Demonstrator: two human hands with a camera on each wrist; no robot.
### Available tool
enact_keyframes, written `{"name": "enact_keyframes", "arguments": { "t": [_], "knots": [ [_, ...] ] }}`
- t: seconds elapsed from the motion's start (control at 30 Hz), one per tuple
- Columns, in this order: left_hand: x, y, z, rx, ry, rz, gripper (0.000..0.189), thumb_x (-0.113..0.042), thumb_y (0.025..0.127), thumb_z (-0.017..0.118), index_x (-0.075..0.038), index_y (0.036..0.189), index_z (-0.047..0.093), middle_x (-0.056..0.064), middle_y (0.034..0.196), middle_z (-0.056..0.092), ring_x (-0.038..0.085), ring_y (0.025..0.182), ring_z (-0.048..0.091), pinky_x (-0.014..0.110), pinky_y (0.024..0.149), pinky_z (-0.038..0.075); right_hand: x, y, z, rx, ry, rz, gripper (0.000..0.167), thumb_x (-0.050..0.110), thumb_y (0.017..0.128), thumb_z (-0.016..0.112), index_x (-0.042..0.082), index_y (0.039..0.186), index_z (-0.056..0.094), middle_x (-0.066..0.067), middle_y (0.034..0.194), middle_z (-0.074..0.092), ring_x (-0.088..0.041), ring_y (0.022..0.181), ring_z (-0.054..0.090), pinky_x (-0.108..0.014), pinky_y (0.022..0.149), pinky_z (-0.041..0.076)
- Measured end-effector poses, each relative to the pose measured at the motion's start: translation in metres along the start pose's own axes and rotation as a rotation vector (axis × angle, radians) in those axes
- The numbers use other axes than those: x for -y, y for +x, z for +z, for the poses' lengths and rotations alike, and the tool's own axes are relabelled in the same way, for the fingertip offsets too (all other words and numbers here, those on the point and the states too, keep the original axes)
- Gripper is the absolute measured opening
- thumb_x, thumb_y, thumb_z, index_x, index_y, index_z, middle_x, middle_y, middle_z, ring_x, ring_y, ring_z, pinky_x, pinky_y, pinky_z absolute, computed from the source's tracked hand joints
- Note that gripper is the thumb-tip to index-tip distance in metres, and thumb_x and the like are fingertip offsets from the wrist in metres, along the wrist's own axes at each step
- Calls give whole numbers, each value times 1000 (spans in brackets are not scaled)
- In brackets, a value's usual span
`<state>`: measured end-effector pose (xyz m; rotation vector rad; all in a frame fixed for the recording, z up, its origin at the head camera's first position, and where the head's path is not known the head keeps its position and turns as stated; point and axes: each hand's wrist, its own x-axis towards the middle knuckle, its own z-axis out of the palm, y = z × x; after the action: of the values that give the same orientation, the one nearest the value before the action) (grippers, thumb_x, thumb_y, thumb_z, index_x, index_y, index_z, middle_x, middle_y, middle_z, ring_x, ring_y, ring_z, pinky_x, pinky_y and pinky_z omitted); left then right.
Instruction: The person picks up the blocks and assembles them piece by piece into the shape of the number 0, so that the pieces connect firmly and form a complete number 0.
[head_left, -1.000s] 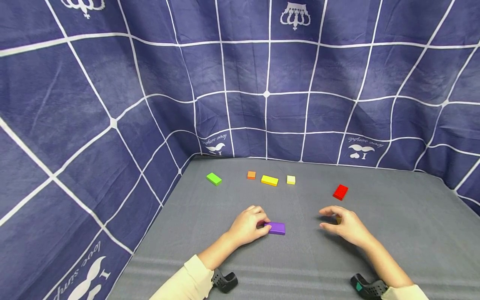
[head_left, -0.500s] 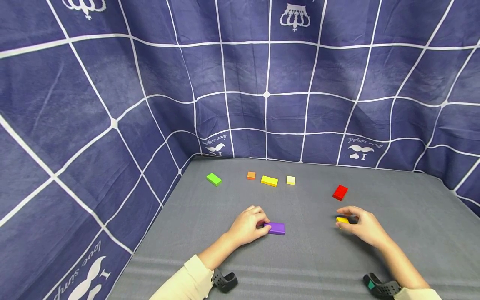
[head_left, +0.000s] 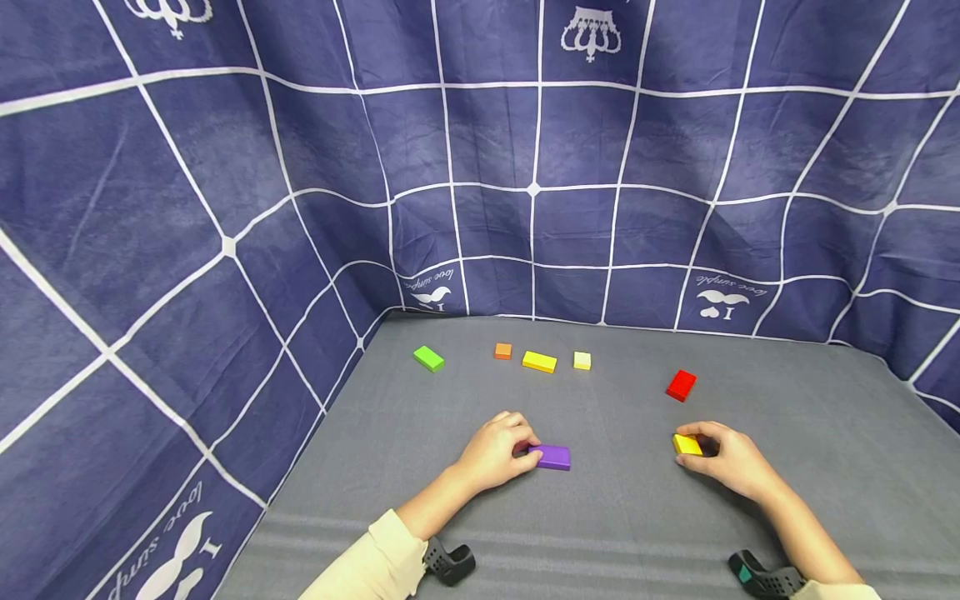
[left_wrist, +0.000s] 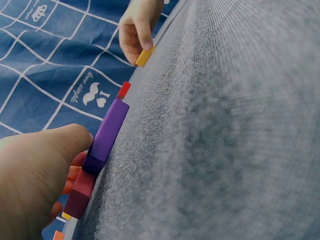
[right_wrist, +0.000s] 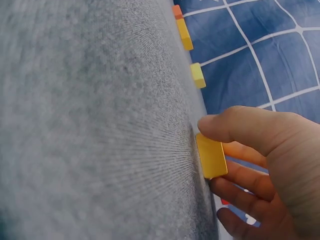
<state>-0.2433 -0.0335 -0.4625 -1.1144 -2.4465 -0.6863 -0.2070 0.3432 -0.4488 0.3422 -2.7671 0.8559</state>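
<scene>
On the grey cloth-covered table, my left hand (head_left: 497,452) grips the left end of a flat purple block (head_left: 555,457). The left wrist view shows its thumb against the purple block's side, with a dark red block (left_wrist: 79,196) close behind, beside the curled fingers; the hand hides this red one in the head view. To the right, my right hand (head_left: 733,458) pinches a small yellow block (head_left: 687,446) at the table surface. In the right wrist view the thumb lies at one edge of this yellow block (right_wrist: 212,156) and fingers at the opposite edge.
Along the back lie a green block (head_left: 429,359), an orange block (head_left: 503,352), a long yellow block (head_left: 539,362) and a pale yellow block (head_left: 582,361). A bright red block (head_left: 681,385) lies beyond my right hand. A blue checked curtain (head_left: 570,225) borders the table.
My right hand has moved right and back from the yellow block, then closed its thumb and fingers on it. The left hand and the purple block have stayed put.
</scene>
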Motion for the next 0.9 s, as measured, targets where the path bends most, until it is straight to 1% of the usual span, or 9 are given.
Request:
{"name": "enact_keyframes", "arguments": {
  "t": [0.17, 0.33, 0.5, 0.77, 0.9],
  "knots": [
    [0, 0, -1, 1, 0, 7, 7, -23, 82, 74, -18, 86, 73, -7, 81, 58, 8, 77, 50, 21, 70, 42, 0, -2, 0, -7, 37, -13, 31, 7, 71, 81, 4, 100, 70, 4, 82, 60, -3, 71, 51, -22, 60, 43],
    [0, 0, -1, 1, -8, 6, 7, -23, 82, 74, -17, 86, 73, -7, 81, 57, 8, 76, 49, 21, 70, 41, 1, -2, 3, -28, 53, 2, 29, 10, 71, 82, 5, 97, 70, 6, 75, 57, -1, 66, 49, -22, 56, 40],
    [1, 0, -1, 3, -3, 1, 6, -23, 82, 74, -18, 86, 73, -7, 81, 57, 7, 76, 49, 21, 70, 41, 6, -1, 5, -21, 57, 17, 30, 13, 72, 83, 5, 98, 71, 6, 74, 58, 0, 65, 49, -22, 56, 40],
    [1, 0, -1, -4, 7, 8, 7, -24, 82, 75, -18, 85, 73, -8, 81, 57, 7, 76, 49, 20, 69, 41, 16, 8, 13, -11, 100, -16, 29, 12, 73, 83, 5, 98, 70, 6, 75, 59, -1, 66, 51, -22, 56, 42],
    [1, 0, -1, 0, 4, 4, 6, -23, 82, 74, -18, 85, 73, -7, 81, 58, 7, 76, 48, 20, 69, 40, 21, 13, 19, 4, 121, -13, 29, 11, 73, 82, 4, 98, 70, 6, 74, 59, -2, 65, 51, -22, 56, 42]
  ]
}}
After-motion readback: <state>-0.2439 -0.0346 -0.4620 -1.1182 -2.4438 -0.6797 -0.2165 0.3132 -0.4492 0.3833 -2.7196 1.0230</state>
